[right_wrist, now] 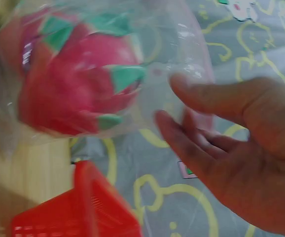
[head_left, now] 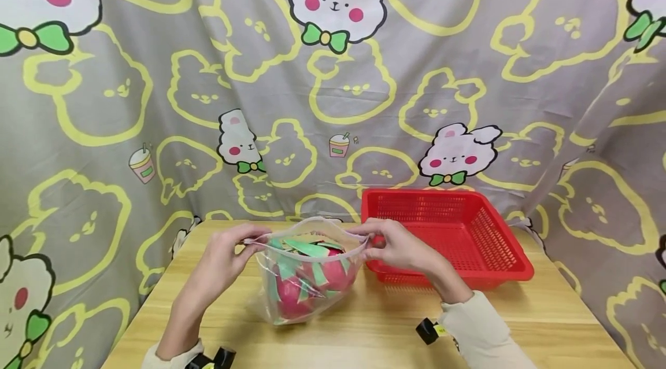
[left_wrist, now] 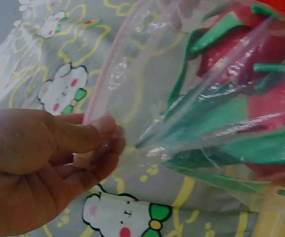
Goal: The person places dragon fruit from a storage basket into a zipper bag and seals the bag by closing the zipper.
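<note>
Left hand [head_left: 229,250]: thumb and fingers pinch the near corner of the bag's rim. Clear bag [head_left: 312,294], with dragon fruits [head_left: 335,273] inside: between and below both hands, mouth pointing upward, mouth's long axis running left to right as I look. Right hand [head_left: 398,244]: at the opposite corner, equally near; blur leaves its grip undetermined. Red basket [head_left: 452,281]: just beyond, rightmost.
</note>
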Tool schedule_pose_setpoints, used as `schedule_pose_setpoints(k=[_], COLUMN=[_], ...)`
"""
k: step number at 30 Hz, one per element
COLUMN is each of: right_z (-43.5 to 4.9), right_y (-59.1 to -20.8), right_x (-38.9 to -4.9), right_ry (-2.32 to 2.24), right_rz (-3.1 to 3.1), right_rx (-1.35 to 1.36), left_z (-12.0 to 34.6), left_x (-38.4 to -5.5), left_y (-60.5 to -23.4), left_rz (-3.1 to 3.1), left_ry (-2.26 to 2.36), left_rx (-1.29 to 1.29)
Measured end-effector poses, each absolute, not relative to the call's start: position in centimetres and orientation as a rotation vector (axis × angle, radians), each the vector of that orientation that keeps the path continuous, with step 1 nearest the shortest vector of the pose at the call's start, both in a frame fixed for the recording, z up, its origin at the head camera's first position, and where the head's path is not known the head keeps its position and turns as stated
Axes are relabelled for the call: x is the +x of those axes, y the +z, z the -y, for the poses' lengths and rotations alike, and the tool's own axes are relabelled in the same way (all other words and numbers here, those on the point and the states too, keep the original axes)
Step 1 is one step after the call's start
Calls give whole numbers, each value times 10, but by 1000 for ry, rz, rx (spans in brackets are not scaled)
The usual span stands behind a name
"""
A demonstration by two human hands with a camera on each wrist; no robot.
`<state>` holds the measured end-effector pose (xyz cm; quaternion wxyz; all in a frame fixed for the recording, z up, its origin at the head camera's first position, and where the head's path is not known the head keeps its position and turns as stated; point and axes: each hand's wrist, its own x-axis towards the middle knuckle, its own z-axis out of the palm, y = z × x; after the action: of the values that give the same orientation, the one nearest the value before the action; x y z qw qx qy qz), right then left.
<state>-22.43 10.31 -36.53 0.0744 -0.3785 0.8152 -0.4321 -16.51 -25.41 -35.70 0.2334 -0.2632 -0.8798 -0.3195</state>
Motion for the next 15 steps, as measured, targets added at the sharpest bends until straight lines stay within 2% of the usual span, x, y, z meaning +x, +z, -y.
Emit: schedule_pose_setpoints(k=[6,12,15], right_z=[-95,-83,-73], right_y=[-379,-402,-414], right_x=[-229,-228,-225], right_ry=[-1431,-1811,-1997], right_rz=[-2583,-2243,-1991], right_rx=[-1145,-917,-793], left_z=[264,277,282], left_x=[-172,-176,-174], left_y=[-365,-380,-387], left_rz=[2374,2378,2349], left_ry=[-992,-1671,-1837], left_rx=[-738,-776,-703])
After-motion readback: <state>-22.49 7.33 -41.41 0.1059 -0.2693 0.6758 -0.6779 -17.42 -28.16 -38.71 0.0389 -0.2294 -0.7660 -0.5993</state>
